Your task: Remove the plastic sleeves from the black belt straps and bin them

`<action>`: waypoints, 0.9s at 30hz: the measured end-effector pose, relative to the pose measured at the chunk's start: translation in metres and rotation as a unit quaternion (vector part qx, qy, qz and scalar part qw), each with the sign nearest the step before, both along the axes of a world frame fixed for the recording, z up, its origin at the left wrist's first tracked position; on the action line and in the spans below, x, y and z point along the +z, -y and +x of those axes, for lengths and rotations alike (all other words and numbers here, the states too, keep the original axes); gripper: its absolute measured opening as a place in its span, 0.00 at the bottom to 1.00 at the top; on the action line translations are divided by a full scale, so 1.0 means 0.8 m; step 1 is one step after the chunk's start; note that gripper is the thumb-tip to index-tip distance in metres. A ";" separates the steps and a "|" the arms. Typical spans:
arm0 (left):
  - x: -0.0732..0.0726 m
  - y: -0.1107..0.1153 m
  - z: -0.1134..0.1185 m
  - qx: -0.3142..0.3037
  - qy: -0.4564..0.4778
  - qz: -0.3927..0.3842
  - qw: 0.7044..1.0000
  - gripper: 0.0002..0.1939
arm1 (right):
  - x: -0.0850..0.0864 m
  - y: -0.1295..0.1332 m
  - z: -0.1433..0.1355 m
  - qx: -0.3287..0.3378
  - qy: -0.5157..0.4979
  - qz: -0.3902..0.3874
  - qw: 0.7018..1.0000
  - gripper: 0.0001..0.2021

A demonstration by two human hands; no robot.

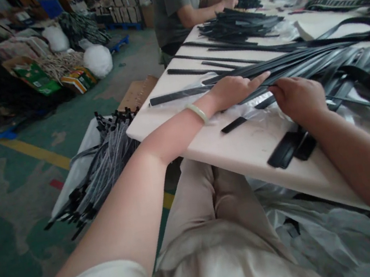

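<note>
My left hand lies over dark straps on the white table, its index finger stretched out to the right and a pale bangle on the wrist. Just right of that fingertip, my right hand has thumb and fingers pinched together at a dark strap whose held part is mostly hidden. A long bundle of grey-black straps runs from beside both hands to the right, partly over clear plastic. One strap end and wide black flat pieces lie nearer the front edge.
Across the table a person works beside a pile of black strips. Plastic-wrapped straps fill a white container at the table's left. Boxes, white bags and blue pallets stand on the floor behind. Clear plastic hangs below the front edge.
</note>
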State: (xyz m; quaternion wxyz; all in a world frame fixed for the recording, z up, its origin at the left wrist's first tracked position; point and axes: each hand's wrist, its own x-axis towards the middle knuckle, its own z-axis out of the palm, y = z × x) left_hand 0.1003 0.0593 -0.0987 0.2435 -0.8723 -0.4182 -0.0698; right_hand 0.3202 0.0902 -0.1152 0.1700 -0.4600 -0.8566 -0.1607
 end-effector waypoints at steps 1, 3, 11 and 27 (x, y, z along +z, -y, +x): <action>0.000 -0.001 -0.001 -0.003 0.006 0.006 1.000 0.25 | 0.001 -0.001 0.000 0.009 -0.013 -0.002 1.000 0.20; 0.001 -0.003 -0.002 -0.005 0.018 0.022 1.000 0.25 | 0.005 0.000 0.000 0.039 -0.034 -0.002 0.999 0.19; 0.007 -0.005 0.003 -0.019 0.030 0.021 0.999 0.27 | 0.028 0.021 -0.023 0.040 -0.003 0.030 0.999 0.16; 0.050 -0.004 -0.044 0.033 0.118 -0.167 0.978 0.08 | 0.050 0.022 -0.018 0.031 0.022 -0.010 0.999 0.13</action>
